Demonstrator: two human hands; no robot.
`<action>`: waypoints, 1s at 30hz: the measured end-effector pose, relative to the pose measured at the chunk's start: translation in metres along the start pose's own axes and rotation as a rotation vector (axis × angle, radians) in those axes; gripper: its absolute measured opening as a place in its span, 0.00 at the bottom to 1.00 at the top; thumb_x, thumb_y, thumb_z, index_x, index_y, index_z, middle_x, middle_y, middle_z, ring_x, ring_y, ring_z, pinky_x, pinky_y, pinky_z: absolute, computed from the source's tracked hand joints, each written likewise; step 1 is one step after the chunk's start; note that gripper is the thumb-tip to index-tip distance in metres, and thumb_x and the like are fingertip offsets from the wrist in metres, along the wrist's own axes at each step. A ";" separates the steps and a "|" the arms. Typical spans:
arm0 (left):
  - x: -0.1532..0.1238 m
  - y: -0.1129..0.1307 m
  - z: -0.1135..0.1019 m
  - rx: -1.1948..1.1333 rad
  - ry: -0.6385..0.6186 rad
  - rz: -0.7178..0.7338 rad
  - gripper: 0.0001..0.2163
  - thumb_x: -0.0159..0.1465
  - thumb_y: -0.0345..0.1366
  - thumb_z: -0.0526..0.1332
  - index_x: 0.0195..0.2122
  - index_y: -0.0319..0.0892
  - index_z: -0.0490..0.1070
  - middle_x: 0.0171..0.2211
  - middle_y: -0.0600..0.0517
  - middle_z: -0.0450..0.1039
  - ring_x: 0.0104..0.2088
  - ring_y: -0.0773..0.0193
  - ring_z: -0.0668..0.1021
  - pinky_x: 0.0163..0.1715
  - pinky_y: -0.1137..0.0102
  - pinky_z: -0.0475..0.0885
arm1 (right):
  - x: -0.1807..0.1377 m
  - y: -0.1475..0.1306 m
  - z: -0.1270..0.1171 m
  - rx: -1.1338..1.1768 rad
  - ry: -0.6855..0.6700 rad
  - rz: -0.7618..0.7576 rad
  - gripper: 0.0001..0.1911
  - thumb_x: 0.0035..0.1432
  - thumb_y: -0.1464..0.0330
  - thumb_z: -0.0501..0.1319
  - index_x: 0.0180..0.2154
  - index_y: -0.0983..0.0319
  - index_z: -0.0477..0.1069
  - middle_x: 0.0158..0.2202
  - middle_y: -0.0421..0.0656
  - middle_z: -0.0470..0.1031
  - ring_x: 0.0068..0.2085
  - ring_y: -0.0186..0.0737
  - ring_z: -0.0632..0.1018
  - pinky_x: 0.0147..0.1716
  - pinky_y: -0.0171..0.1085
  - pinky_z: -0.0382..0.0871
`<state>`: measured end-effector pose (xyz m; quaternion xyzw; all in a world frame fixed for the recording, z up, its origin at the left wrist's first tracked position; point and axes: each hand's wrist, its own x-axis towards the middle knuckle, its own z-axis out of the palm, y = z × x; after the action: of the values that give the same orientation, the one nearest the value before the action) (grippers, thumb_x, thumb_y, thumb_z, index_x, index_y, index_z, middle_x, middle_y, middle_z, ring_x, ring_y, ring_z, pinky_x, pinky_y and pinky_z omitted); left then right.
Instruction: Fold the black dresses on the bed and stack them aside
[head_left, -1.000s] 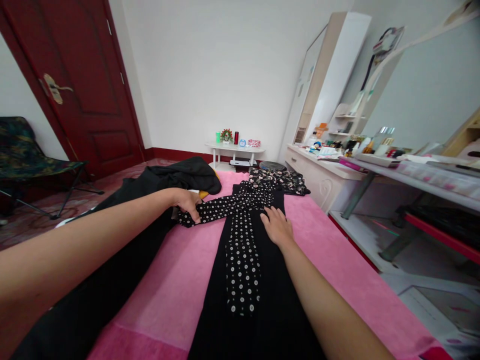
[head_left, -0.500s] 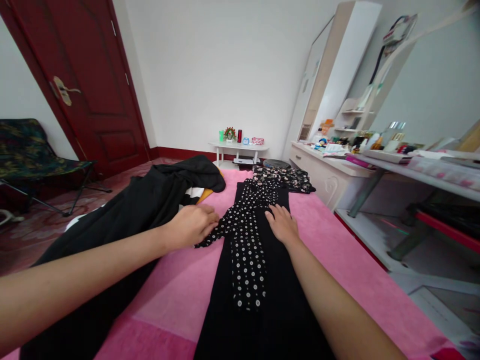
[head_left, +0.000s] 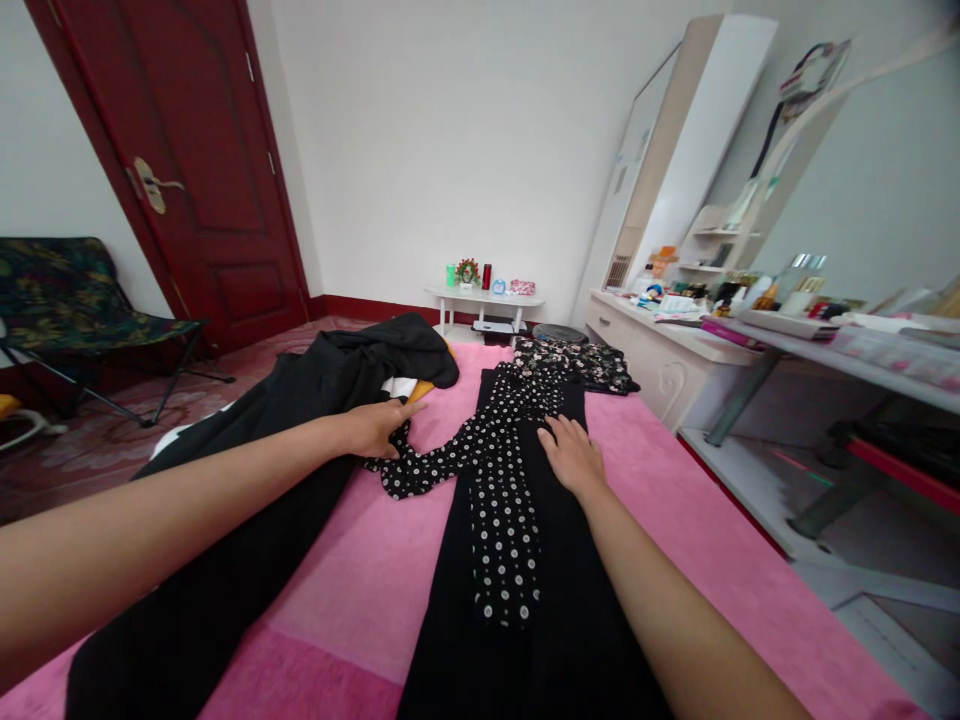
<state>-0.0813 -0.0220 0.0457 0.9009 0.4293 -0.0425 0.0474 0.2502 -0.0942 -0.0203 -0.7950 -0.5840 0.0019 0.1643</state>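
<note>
A long black garment point(head_left: 450, 620) lies stretched out on the pink bedspread point(head_left: 360, 570). Across its upper part runs black fabric with white dots point(head_left: 504, 520), one strip hanging straight down and another reaching left. My left hand point(head_left: 379, 428) pinches the end of that left strip, the dotted fabric sagging in a curve between hand and garment. Flat on the black cloth, just right of the dotted part, rests my right hand point(head_left: 574, 455) with its fingers spread. Beyond the dotted part is black floral-print fabric point(head_left: 592, 365).
A heap of black clothing point(head_left: 300, 480) fills the bed's left side. On the right are a dressing table point(head_left: 660, 340) and a grey-edged desk point(head_left: 870, 355) crowded with bottles. A low white table point(head_left: 484, 296), a camouflage chair point(head_left: 97, 305) and a red door point(head_left: 202, 170) stand farther off.
My left hand has moved left and slightly up, drawing the dotted strip outward across the bedspread. My right hand stays on the black cloth. The view has shifted slightly.
</note>
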 end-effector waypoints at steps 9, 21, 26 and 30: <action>0.012 -0.006 -0.048 -0.279 0.645 -0.237 0.14 0.51 0.39 0.62 0.39 0.41 0.72 0.35 0.52 0.75 0.36 0.60 0.76 0.39 0.70 0.69 | 0.000 0.001 0.000 0.024 0.007 -0.005 0.28 0.64 0.53 0.40 0.61 0.55 0.57 0.65 0.42 0.52 0.65 0.46 0.52 0.59 0.52 0.47; -0.059 0.099 -0.120 -0.961 1.212 0.235 0.15 0.53 0.34 0.64 0.41 0.44 0.65 0.35 0.54 0.71 0.36 0.64 0.76 0.36 0.72 0.73 | -0.002 0.004 -0.003 0.136 0.131 -0.034 0.24 0.63 0.57 0.47 0.54 0.59 0.67 0.60 0.44 0.63 0.60 0.44 0.61 0.57 0.43 0.53; -0.100 0.166 -0.096 -1.121 0.615 0.400 0.13 0.55 0.34 0.64 0.41 0.44 0.67 0.33 0.54 0.72 0.33 0.66 0.76 0.31 0.74 0.72 | -0.001 0.007 -0.004 0.166 0.129 -0.038 0.22 0.63 0.58 0.48 0.52 0.59 0.68 0.58 0.44 0.65 0.59 0.43 0.63 0.56 0.40 0.55; -0.110 0.192 -0.042 -1.018 -0.150 0.508 0.19 0.54 0.32 0.63 0.48 0.47 0.69 0.35 0.54 0.73 0.29 0.68 0.75 0.24 0.78 0.69 | 0.000 0.010 -0.002 0.175 0.144 -0.046 0.20 0.63 0.59 0.49 0.50 0.58 0.70 0.57 0.43 0.67 0.58 0.42 0.64 0.56 0.40 0.55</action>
<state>0.0001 -0.2218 0.1097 0.8339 0.1613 0.1186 0.5144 0.2600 -0.0974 -0.0207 -0.7622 -0.5862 -0.0080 0.2746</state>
